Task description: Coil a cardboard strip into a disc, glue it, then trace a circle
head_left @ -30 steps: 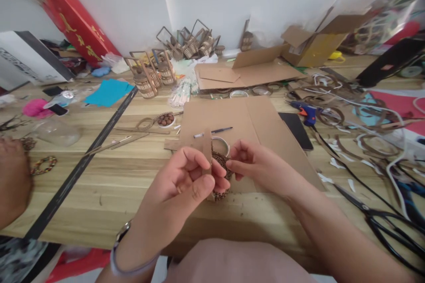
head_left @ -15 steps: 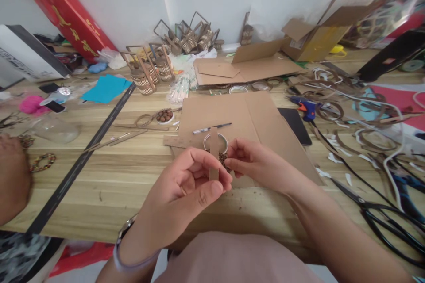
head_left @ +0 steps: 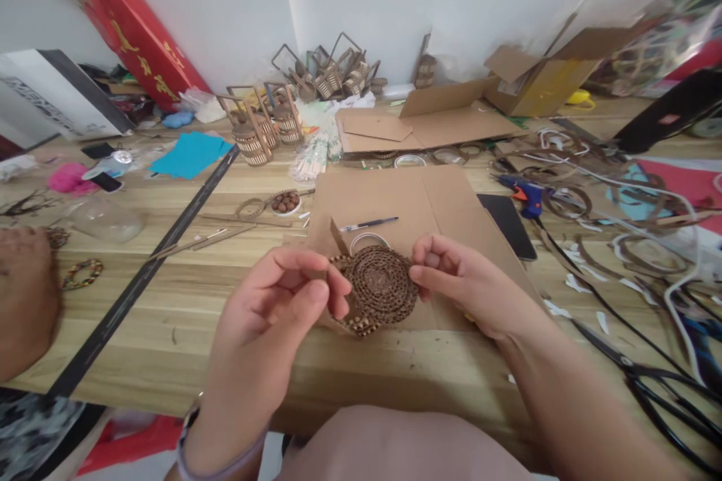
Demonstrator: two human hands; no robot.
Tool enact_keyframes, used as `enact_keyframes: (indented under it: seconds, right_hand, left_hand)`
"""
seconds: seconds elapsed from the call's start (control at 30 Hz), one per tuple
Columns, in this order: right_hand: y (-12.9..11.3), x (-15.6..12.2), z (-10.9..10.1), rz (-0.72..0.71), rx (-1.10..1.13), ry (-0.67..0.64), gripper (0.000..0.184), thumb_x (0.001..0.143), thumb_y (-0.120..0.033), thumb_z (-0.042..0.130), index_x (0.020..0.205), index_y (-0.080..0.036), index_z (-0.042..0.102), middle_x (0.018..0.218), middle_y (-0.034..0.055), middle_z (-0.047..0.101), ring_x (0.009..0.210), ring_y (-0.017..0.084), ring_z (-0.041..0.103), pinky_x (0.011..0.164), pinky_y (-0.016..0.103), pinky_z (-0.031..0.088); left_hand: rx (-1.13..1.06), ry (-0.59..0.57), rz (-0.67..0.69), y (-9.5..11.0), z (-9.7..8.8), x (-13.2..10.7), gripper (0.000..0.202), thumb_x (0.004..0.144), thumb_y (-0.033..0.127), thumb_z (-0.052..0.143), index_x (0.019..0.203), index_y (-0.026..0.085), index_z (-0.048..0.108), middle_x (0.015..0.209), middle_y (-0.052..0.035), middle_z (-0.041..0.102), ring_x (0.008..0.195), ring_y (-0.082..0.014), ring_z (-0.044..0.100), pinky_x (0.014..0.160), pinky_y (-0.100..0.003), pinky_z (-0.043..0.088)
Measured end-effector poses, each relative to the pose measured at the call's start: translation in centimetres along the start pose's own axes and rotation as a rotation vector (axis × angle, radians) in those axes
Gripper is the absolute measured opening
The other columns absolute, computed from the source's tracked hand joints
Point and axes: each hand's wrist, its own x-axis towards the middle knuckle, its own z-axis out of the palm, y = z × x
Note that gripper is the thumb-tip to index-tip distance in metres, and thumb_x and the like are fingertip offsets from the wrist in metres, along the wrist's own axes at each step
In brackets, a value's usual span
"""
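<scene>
coil — brown, ridged, round — held up between the 2 hands, face to camera, in front of the tape ring. right hand: thumb and fingers pinch the coil's right rim. left hand: thumb and forefinger closed on a strip at the coil's left; whether strip joins coil, cannot tell. pen behind, on cardboard.

writing: white box — large dark letters, "men" legible, rest blurred. red box: gold characters, unreadable.
</scene>
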Motion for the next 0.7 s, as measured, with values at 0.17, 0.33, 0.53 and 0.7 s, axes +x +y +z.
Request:
enact_keyframes:
  seconds: [0.17,0.33,0.53,0.7]
  right_hand:
    - [1.8,-0.6,-1.3,0.010,0.123,0.035,0.038,0.070,-0.047,0.077,0.078,-0.021,0.050,0.062,-0.0066,0.052,0.053,0.009,0.050,0.053,0.023,0.039]
    - [3.7,-0.9,-1.6,0.058,0.172,0.007,0.037,0.074,-0.046,0.076,0.081,-0.021,0.051,0.066,-0.0060,0.052,0.057,0.009,0.051,0.057,0.024,0.040]
    - [4.5,-1.0,-1.4,0.090,0.178,-0.002,0.040,0.073,-0.049,0.077,0.080,-0.020,0.050,0.066,-0.0066,0.051,0.058,0.009,0.050,0.059,0.024,0.038]
    - [4.5,-0.7,-1.3,0.098,0.150,-0.009,0.044,0.069,-0.053,0.078,0.078,-0.020,0.050,0.063,-0.0066,0.051,0.057,0.010,0.050,0.059,0.026,0.036]
  left_hand:
    - [0.101,0.204,0.128,1.1,-1.2,0.2,0.015,0.084,0.020,0.069,0.098,0.024,0.074,0.078,-0.0003,0.073,0.065,-0.0112,0.065,0.062,-0.021,0.054]
    - [0.144,0.454,0.279,1.8,-2.7,1.9,0.017,0.077,0.012,0.070,0.092,0.018,0.076,0.076,-0.0026,0.075,0.062,-0.0127,0.063,0.061,-0.024,0.052]
    - [0.128,0.553,0.356,2.3,-6.0,4.6,0.014,0.075,0.004,0.064,0.079,0.014,0.073,0.067,0.0009,0.073,0.056,-0.0114,0.060,0.055,-0.022,0.046]
    - [0.191,0.730,0.444,1.1,-9.3,6.9,0.012,0.061,0.008,0.062,0.069,0.015,0.067,0.051,0.0025,0.065,0.051,-0.0136,0.059,0.045,-0.021,0.039]
